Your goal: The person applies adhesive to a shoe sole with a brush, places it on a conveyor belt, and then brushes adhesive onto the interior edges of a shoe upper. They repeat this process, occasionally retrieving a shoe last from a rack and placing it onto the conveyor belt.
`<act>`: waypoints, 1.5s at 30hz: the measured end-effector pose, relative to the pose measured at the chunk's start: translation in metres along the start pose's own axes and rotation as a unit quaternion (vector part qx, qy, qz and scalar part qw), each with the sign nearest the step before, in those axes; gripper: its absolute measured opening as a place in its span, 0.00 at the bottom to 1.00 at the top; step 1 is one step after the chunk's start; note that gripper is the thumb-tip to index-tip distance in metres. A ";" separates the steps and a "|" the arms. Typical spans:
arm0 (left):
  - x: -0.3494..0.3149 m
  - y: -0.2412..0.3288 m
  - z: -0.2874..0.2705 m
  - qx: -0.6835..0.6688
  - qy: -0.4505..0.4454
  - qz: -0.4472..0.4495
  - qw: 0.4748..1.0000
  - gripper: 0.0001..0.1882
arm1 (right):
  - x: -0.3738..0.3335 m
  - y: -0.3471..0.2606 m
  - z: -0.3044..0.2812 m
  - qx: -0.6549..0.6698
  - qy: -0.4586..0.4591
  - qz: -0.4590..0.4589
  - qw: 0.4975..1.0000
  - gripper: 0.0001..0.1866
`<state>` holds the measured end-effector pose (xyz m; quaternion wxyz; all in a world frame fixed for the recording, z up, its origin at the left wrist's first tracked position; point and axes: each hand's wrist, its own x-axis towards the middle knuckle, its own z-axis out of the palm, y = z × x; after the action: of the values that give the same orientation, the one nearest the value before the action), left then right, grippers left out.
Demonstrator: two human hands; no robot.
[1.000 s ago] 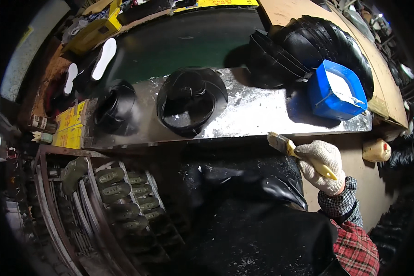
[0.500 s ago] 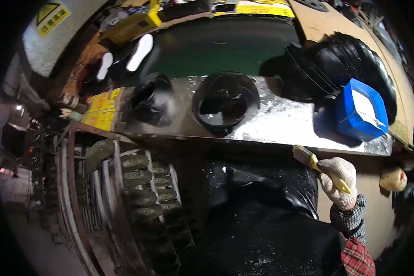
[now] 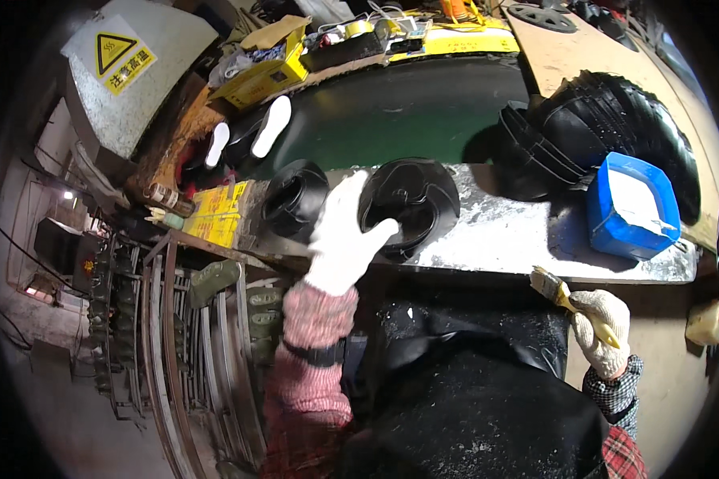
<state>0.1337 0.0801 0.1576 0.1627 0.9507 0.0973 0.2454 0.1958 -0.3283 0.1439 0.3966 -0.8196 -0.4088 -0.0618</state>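
Note:
My left hand (image 3: 345, 238), in a white knitted glove, reaches over the metal-topped bench edge with thumb and fingers apart. It lies between two hollow black rubber-like pieces, the left one (image 3: 284, 209) and the larger, round one (image 3: 435, 185). The thumb overlaps the opening of the larger piece; whether it touches is hard to tell. Low at the right, in front of the bench, my gloved right hand (image 3: 603, 326) is closed round the yellow handle of a paintbrush (image 3: 553, 289), its bristles pointing up and left.
A blue tub (image 3: 601, 217) of white stuff stands at the bench's right, beside stacked black pieces (image 3: 591, 120). Two white soles (image 3: 272, 128) stand upright at the far left. Below left is a metal rack (image 3: 168, 343) with green shoe-shaped forms. A black apron (image 3: 487, 399) covers my lap.
My left hand has come into view and reached up to the two black pieces. My right hand still holds the brush low at the right. The whole view has shifted slightly.

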 end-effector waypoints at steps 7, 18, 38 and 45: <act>0.008 -0.018 0.060 0.074 -0.114 0.024 0.990 0.26 | 0.000 0.029 -0.061 0.106 0.317 0.156 0.929 0.11; -0.139 -0.045 0.115 -0.518 -0.052 -0.364 0.773 0.23 | 0.061 0.098 -0.108 -0.041 0.197 0.224 0.954 0.13; -0.118 0.053 0.072 -0.341 0.034 -0.279 0.897 0.13 | 0.135 -0.004 0.066 0.345 0.028 0.030 0.938 0.18; -0.108 0.040 0.071 -0.347 0.032 -0.231 0.908 0.14 | 0.100 -0.002 0.055 0.332 0.070 0.098 0.935 0.15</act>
<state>0.0808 -0.0043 0.0663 0.5315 0.7769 0.2274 0.2494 0.2479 -0.2271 0.1508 0.6781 -0.6706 -0.2947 0.0594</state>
